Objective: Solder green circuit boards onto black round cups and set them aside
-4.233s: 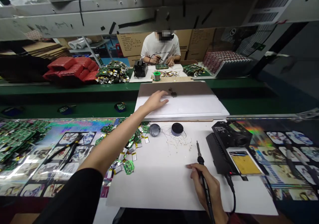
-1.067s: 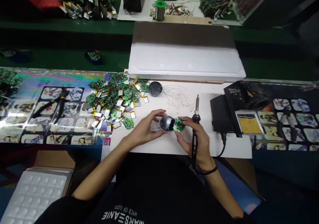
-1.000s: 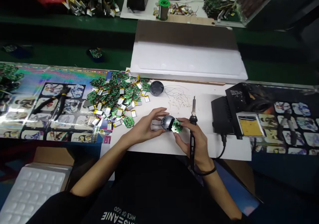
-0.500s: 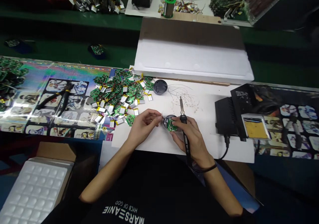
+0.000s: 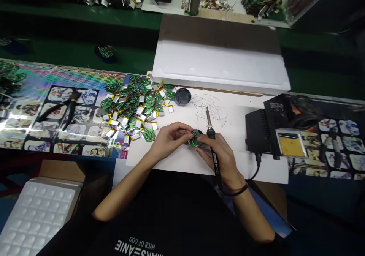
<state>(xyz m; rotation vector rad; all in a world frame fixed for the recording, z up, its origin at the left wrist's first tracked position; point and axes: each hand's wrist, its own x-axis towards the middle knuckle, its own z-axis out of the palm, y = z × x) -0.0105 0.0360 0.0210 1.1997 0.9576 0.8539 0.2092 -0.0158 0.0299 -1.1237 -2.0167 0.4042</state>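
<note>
1. A round green circuit board sits in a round black plastic housing, held just above the white paper sheet, in front of the person and near its lower edge.
2. The left hand is curled in a narrow grip, its fingertips at the housing's left side.
3. The right hand holds a black soldering iron like a pen, with the bare tip pointing up and away from the board. Its lower fingers reach the housing from the right and below.
4. A second black housing lies on the sheet beyond the hands, just beside a tangle of thin wires and scattered solder bits.
5. To the left, a heap of green boards wired to silver pouch batteries spreads from the sheet onto a holographic mat, where black-handled pliers lie.
6. To the right stands a black soldering station with a yellow sponge tray.
7. Beyond the sheet lies a white foam slab on the green desk. A solder spool stands on another paper sheet farther off, and a white foam tray shows at lower left.
</note>
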